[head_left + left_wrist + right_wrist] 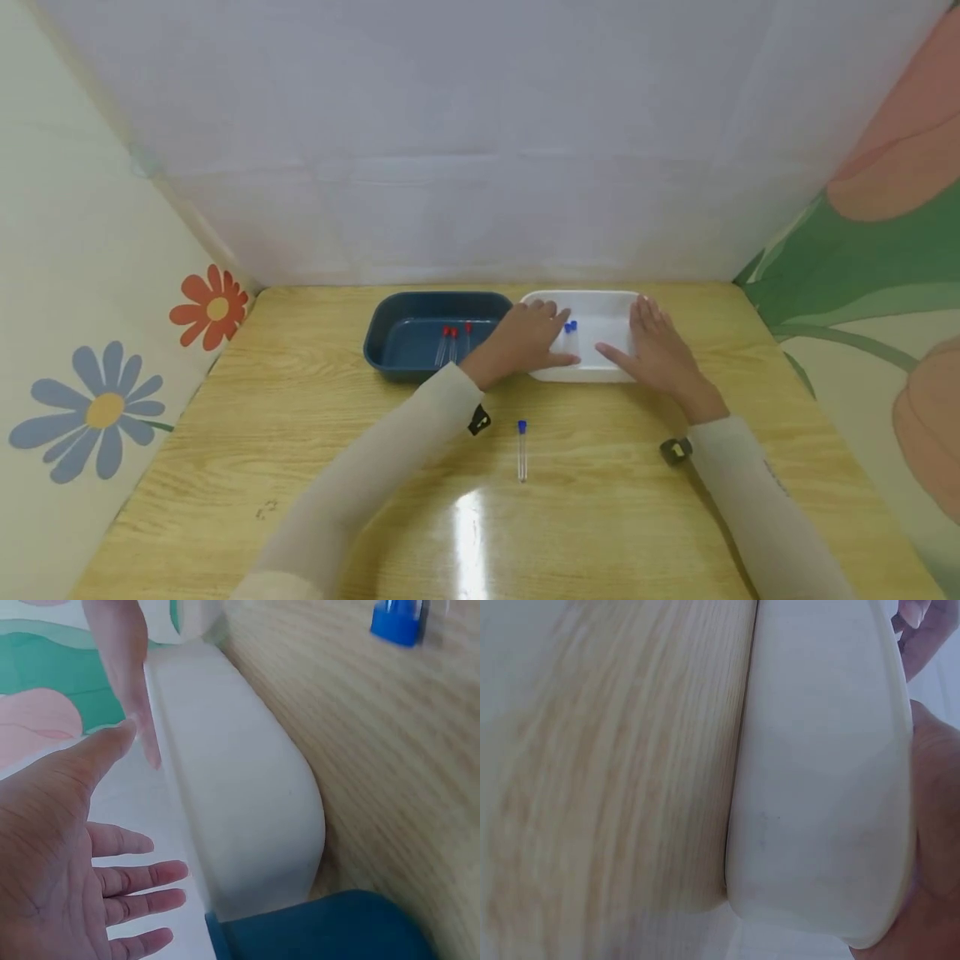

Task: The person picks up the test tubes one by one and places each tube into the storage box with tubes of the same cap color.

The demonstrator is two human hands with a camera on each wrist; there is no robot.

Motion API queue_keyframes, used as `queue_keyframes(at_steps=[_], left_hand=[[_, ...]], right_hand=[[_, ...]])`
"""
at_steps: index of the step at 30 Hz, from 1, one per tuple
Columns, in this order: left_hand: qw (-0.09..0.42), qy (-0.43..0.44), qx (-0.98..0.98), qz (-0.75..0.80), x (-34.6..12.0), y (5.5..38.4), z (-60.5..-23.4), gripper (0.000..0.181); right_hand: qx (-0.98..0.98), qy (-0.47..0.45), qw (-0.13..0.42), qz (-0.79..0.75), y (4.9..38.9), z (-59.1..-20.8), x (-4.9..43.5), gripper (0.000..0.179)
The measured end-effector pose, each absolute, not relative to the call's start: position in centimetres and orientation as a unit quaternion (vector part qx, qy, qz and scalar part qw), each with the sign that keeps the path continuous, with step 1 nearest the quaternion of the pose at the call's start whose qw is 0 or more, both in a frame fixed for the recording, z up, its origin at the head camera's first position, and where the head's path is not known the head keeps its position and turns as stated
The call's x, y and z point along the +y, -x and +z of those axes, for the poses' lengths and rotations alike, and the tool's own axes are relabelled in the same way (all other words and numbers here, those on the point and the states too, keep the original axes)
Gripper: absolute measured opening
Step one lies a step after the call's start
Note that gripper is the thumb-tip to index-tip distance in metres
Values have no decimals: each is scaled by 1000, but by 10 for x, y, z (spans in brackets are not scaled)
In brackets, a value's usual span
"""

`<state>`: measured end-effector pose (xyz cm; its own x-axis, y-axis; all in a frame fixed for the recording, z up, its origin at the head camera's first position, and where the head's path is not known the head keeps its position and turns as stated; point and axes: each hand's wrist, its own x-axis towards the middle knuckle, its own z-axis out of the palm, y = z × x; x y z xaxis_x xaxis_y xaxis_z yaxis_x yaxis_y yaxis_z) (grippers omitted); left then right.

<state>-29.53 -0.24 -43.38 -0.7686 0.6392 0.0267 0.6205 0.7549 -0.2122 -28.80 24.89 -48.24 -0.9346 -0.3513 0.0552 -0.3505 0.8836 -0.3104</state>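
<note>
A white tray [583, 376] stands on the table, with tubes with blue caps [573, 325] lying inside it. Over its left end is my left hand [527, 340], fingers spread and nearly straight, nothing between them. My right hand [664, 357] rests at the tray's right end, fingers extended along the rim and thumb pointing inward. In the left wrist view the left palm [45, 847] faces the tray's interior. The right wrist view shows the tray's outer wall [817, 772] with the right hand [937, 817] against its rim.
A dark blue tray [401, 337] sits left of the white one, holding several clear tubes with red caps [446, 332]. One blue-capped tube [522, 450] lies on the wooden table [300, 433] in front of both trays. A white-covered wall [450, 208] rises behind.
</note>
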Motion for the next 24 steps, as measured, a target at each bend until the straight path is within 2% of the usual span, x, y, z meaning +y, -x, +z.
queue_keyframes(at_steps=[24], left_hand=[[57, 320, -943, 76, -26, 255, -434, 85]], right_hand=[[969, 179, 5, -172, 287, -484, 249, 108]])
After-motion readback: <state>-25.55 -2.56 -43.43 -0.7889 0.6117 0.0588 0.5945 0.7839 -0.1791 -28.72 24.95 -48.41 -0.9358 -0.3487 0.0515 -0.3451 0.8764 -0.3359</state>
